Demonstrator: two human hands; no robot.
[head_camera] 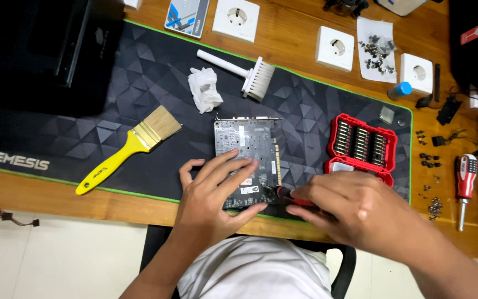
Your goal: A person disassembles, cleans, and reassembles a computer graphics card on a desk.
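Note:
A grey circuit board [245, 145] lies flat on the dark desk mat [139, 77]. My left hand [211, 191] rests on the board's near half, fingers spread, holding it down. My right hand [349, 207] grips a small red-and-black screwdriver [289, 195]. Its black tip points at the board's near right corner, beside my left fingertips.
An open red bit case [363, 145] sits right of the board. A yellow paintbrush [128, 148], a white brush [244, 75] and a crumpled tissue [203, 88] lie on the mat. White socket plates, loose screws on paper [376, 51] and another screwdriver [464, 185] lie on the wooden desk.

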